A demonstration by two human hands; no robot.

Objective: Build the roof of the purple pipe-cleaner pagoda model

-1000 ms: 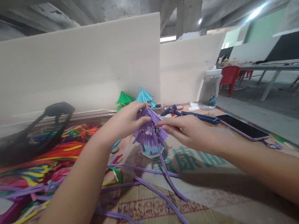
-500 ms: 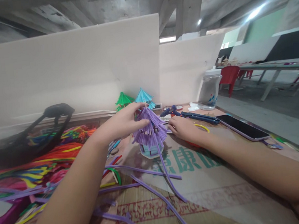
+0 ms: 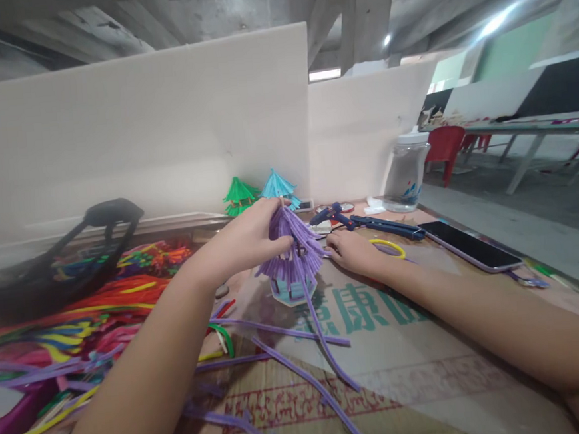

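In the head view a small two-tiered pavilion model (image 3: 301,268), roofed with purple pipe cleaners, stands on a pale base. My left hand (image 3: 250,232) is closed round its upper roof, thumb in front and fingers behind. From that roof a long purple pipe cleaner (image 3: 319,321) hangs down onto the table. Just right of the model rests my right hand (image 3: 355,250), its fingers curled together. What its fingertips hold, if anything, is hidden. Other purple pipe cleaners (image 3: 291,364) lie in front of the model.
Behind stand a green model (image 3: 240,193) and a blue model (image 3: 275,183). To the right are a glue gun (image 3: 333,215), a dark blue long-handled tool (image 3: 388,226), a phone (image 3: 469,246) and a water bottle (image 3: 405,171). Colourful pipe cleaners (image 3: 120,294) are heaped at the left.
My right hand has shifted very slightly, and more of the yellow ring beside it shows. My left hand stays on the purple roof, with its thumb a little lower.
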